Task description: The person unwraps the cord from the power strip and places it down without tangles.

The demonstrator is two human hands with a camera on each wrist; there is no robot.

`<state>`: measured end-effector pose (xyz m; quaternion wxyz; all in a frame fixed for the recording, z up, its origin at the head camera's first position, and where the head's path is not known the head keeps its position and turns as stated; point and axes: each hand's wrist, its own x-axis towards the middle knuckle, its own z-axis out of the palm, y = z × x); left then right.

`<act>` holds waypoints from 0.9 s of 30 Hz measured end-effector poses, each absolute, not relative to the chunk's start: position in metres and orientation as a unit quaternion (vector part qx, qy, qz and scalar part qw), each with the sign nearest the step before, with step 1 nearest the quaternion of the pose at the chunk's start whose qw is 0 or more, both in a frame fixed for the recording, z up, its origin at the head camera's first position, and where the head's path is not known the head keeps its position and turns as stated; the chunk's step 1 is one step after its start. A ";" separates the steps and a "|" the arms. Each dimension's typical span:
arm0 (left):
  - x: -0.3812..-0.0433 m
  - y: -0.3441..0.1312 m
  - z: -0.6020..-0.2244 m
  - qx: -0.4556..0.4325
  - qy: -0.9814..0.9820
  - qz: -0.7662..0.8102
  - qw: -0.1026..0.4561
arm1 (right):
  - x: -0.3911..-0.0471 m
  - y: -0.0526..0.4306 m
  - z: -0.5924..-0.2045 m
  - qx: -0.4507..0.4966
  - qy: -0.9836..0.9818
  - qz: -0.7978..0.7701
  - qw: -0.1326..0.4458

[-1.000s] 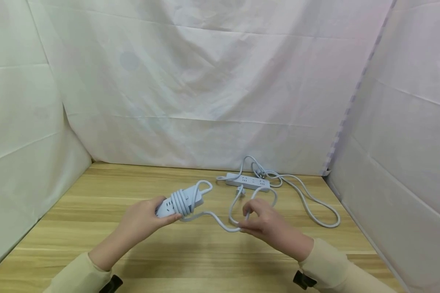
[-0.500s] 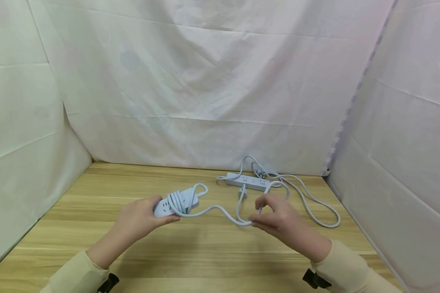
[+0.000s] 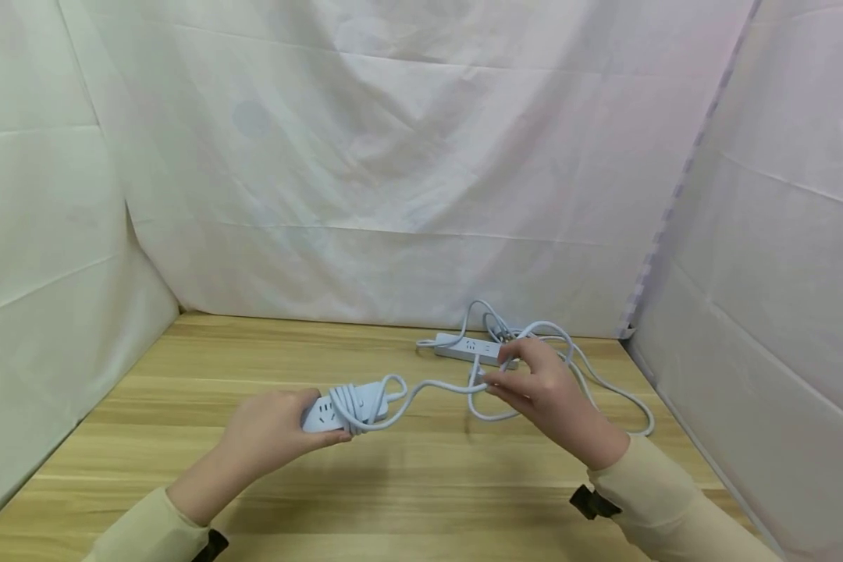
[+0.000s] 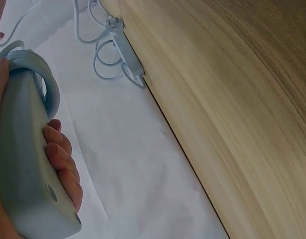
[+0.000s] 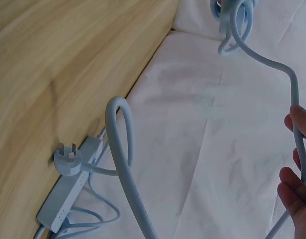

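Note:
My left hand [image 3: 270, 429] grips a white power strip [image 3: 319, 417] by its near end, thumb on one side and fingers curled on the other. Several turns of its cord [image 3: 347, 406] wrap round the strip's middle. From there the cord runs in a loose wave to my right hand [image 3: 548, 394], which pinches it between thumb and fingers. Past that hand the cord arcs up in a loop and hangs down. Its three-pin plug [image 5: 68, 159] dangles at the free end, pins showing, and overlaps a second strip in the right wrist view.
The second white power strip [image 3: 457, 347] lies on the wooden table [image 3: 253, 355] near the back, its own cord [image 3: 628, 394] looping out to the right. White cloth [image 3: 393, 179] encloses the table at the back and both sides.
My right hand has moved right, then up toward the back, carrying the cord and raising its loop. My left hand still holds the wound strip, shifted only slightly.

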<state>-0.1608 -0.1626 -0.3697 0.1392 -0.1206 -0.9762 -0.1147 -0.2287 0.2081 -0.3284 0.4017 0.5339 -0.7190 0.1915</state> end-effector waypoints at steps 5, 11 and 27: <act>-0.158 -0.161 -0.370 -0.144 -0.975 -0.087 0.145 | -0.237 0.209 -0.325 0.510 -0.734 0.193 0.406; -0.154 -0.159 -0.370 -0.163 -0.972 -0.057 0.157 | -0.246 0.212 -0.323 0.481 -0.754 0.212 0.394; -0.139 -0.150 -0.369 -0.240 -0.942 -0.060 0.228 | -0.270 0.218 -0.345 0.385 -0.811 0.213 0.385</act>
